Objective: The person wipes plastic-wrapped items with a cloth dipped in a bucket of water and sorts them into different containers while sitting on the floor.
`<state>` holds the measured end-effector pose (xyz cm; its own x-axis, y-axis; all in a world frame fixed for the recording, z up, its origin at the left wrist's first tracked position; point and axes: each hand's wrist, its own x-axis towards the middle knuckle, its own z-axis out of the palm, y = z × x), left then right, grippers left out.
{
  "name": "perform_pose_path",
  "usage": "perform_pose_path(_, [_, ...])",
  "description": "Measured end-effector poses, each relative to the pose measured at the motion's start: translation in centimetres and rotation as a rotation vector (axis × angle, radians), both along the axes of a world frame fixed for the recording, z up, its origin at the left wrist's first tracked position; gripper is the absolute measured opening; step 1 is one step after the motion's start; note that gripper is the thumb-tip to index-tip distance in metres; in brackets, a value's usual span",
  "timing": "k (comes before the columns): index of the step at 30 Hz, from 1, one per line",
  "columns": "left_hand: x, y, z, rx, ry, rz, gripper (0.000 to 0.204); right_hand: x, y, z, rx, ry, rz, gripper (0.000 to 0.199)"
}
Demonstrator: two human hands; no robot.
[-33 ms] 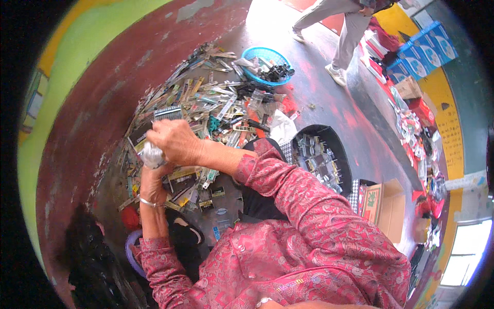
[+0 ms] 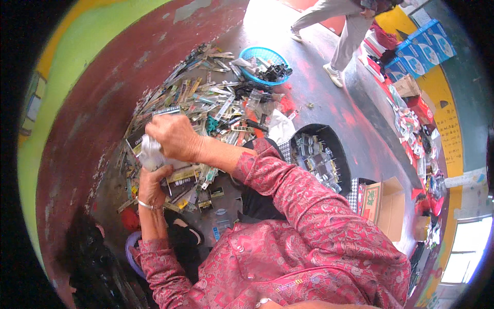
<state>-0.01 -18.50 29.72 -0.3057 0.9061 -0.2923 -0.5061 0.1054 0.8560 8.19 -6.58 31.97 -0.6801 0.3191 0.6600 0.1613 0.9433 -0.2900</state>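
My right hand [image 2: 175, 137] is closed, fist-like, at the upper edge of a crumpled, whitish clear plastic wrapper [image 2: 151, 154]. Just below it, my left hand [image 2: 153, 181], with a silver bangle on the wrist, grips the wrapper's lower end with the thumb out to the right. Behind the hands a dark printed card or flat package [image 2: 135, 142] shows, partly hidden; I cannot tell whether it is held. Under and beyond both hands spreads a heap of small, narrow plastic-and-card packets [image 2: 206, 98] on the floor.
A blue plastic basket [image 2: 242, 55] holds black and clear scraps. To my right, a black tub [image 2: 337, 149] contains small packaged pieces, near an open cardboard box [image 2: 393, 206]. A maroon wall [image 2: 103, 103] curves along the left. A person in pale trousers [image 2: 349, 44] stands beyond.
My hands have drawn slightly apart, the left lowering a little and the right rising, so more of the plastic wrapper shows between them. The view has shifted slightly.
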Motion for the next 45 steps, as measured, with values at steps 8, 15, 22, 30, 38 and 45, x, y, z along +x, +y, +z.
perform_pose_path(8, [-1.1, -1.2, 0.0, -0.064, 0.042, 0.016, 0.052, 2.7, 7.5, 0.3, -0.734, 0.015, -0.341, 0.021])
perform_pose_path(15, [-2.2, -2.0, -0.5, -0.015, 0.109, 0.061, 0.055, 2.0, 6.9, 1.3, -1.337, -0.064, 0.039, 0.058])
perform_pose_path(22, [-2.5, -1.7, -0.9, -0.129, 0.172, -0.041, 0.057, 2.7, 5.4, 1.3, -1.33, -0.436, -0.03, 0.063])
perform_pose_path(30, [-3.5, -2.8, -1.8, 0.003, -0.273, 0.072, 0.04, 2.4, 6.1, 0.3, -1.744, 0.036, 0.106, 0.021])
perform_pose_path(38, [-4.4, -1.0, -4.3, 0.121, -0.643, 0.268, 0.027, 1.4, 3.8, 1.0, -1.252, 0.539, -0.003, 0.01])
perform_pose_path(45, [-5.6, -1.1, -3.1, 0.385, -0.687, 0.206, 0.046, 1.2, -3.5, -0.6, 0.315, -0.199, 0.278, 0.03])
